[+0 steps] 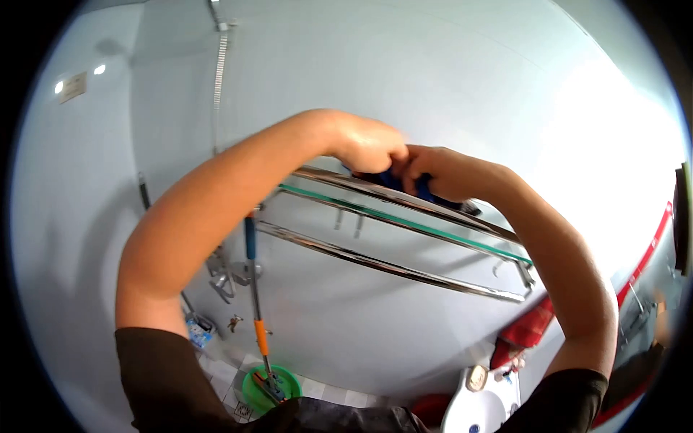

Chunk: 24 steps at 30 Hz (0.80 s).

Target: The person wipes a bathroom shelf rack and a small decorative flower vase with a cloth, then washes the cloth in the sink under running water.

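Both my hands meet above the upper chrome bar of a wall rack [346, 182]. My left hand [372, 150] has its fingers curled down onto a dark blue item [390, 180], perhaps cloth. Against its fingertips, my right hand [449, 173] is closed on the same item, with fingers bent over it. Most of the item is hidden behind the hands, so its kind does not show. A small black-and-grey piece [471, 208] lies by the right wrist. Just below the hands runs the rack's green-edged glass shelf [382, 215].
A lower chrome rail [390, 267] curves beneath the shelf. An orange-and-blue pole [260, 335] stands in a green basin [249, 393] on the floor. At lower right are a white washbasin [491, 404], hanging red cloth [530, 325] and a red-framed mirror [653, 249].
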{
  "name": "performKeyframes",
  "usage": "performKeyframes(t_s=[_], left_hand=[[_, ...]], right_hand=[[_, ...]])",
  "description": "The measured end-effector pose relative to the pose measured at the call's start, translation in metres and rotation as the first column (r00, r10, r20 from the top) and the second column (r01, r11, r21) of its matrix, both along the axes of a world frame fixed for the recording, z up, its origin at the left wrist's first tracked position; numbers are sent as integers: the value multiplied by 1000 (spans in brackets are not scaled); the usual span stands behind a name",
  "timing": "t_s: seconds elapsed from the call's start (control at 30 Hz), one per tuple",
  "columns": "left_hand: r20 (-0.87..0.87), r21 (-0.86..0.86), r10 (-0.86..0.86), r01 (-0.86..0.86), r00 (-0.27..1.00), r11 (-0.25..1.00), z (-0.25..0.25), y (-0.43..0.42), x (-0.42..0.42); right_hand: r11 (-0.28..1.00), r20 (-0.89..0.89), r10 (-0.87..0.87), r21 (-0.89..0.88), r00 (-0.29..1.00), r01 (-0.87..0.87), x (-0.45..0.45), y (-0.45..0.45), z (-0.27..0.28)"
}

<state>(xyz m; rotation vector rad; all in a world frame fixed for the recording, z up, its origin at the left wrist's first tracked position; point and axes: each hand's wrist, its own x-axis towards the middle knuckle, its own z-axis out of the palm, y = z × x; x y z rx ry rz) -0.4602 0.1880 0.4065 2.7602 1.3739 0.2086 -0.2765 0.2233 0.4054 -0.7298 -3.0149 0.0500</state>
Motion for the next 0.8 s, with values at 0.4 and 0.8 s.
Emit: performKeyframes(t_s=[0.4, 0.8], left_hand=[[-194, 63, -5, 18, 981, 998, -4, 26, 122], [-112, -101, -197, 186, 974, 977, 0, 42, 173]], right_hand=[[974, 2, -167, 157, 986, 164, 121, 27, -3], [912, 111, -405, 123, 907, 392, 172, -7, 6]])
